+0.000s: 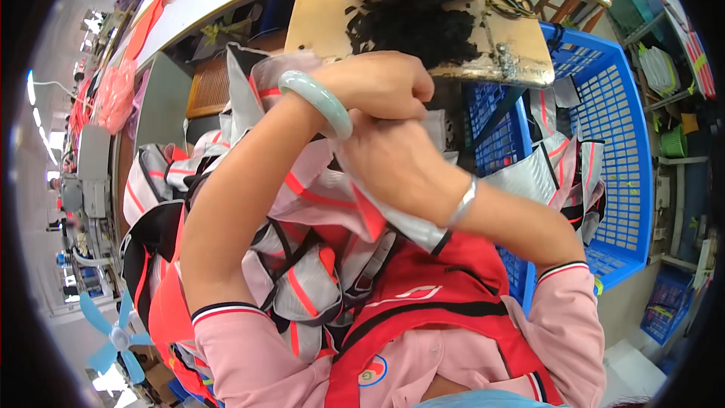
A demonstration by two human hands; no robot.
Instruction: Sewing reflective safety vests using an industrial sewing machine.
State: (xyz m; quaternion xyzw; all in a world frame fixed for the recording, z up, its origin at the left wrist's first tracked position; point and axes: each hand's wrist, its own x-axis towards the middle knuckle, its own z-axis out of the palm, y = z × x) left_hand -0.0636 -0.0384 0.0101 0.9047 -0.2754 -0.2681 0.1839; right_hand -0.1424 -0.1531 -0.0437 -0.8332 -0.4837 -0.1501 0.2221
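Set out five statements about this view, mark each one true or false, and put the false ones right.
1. The two hands are spread far apart. False: the left hand and the right hand are close together and overlap in this view.
2. A pale green bangle circles the left wrist. True.
3. Striped gray fabric is bunched below the hands in the picture. True.
4. The plastic basket on the right is yellow. False: that slotted plastic basket is blue.
5. The apron is red, worn over a pink short-sleeved shirt. True.
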